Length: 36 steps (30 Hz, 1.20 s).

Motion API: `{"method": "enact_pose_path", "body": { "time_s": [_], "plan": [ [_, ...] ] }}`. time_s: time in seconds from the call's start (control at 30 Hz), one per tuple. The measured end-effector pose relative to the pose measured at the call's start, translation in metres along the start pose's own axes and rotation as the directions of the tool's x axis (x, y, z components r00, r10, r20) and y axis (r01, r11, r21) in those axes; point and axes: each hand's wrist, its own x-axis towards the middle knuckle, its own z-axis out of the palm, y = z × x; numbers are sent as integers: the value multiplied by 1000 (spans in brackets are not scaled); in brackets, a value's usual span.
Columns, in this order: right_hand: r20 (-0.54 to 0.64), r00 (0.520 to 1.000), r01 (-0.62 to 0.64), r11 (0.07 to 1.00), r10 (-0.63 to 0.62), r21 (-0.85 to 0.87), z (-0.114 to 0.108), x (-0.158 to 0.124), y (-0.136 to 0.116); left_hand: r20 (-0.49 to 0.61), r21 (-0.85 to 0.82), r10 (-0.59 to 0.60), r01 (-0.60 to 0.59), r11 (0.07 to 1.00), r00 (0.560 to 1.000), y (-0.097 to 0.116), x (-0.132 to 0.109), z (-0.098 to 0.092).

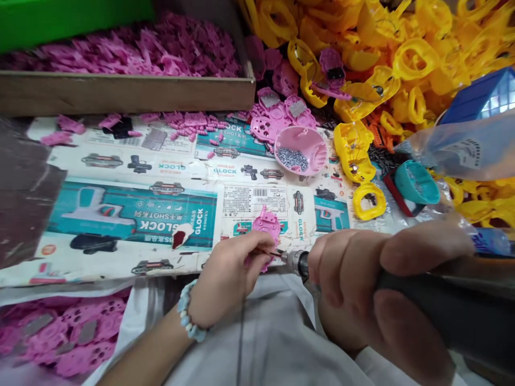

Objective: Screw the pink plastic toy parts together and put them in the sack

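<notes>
My right hand (362,279) is wrapped round the dark body of a power screwdriver (300,262), whose metal nose and bit point left. My left hand (229,268), with a beaded bracelet, has thumb and forefinger pinched together at the bit's tip; whatever small thing lies between them is too hidden to name. Just behind those fingers a pink plastic part (266,224) rests on the printed cardboard, partly covered by my left hand. A pink bowl (317,153) of small metal screws stands beyond it.
A tray (161,96) of pink parts is at the back left. Yellow shells (374,32) pile up at the back right. A teal cup (418,182) sits at right. A bag (140,305) of pink pieces is at lower left. Printed cardboard (177,166) covers the table.
</notes>
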Motion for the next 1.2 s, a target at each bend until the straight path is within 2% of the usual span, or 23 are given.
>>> {"method": "enact_pose_path", "body": {
  "time_s": [0.2,0.33,0.6,0.83,1.0,1.2],
  "plan": [
    [21,998,-56,997,55,44,3,-6,1,76,49,73,-77,996,994,-3,3,-7],
    [-49,996,-74,997,74,-9,8,-10,1,122,48,78,-85,995,989,-4,4,-11],
    [23,996,-83,995,82,45,8,-10,4,179,59,162,-175,983,970,-5,5,-15],
    [117,993,-43,997,36,59,1,-11,6,236,104,163,-191,976,958,-8,9,-14],
    [-11,996,-87,994,88,73,4,-12,-1,248,101,168,-198,975,954,-9,9,-14],
    [46,998,-41,996,38,74,5,-13,7,245,114,179,-211,971,953,-9,11,-13]
  ]
}}
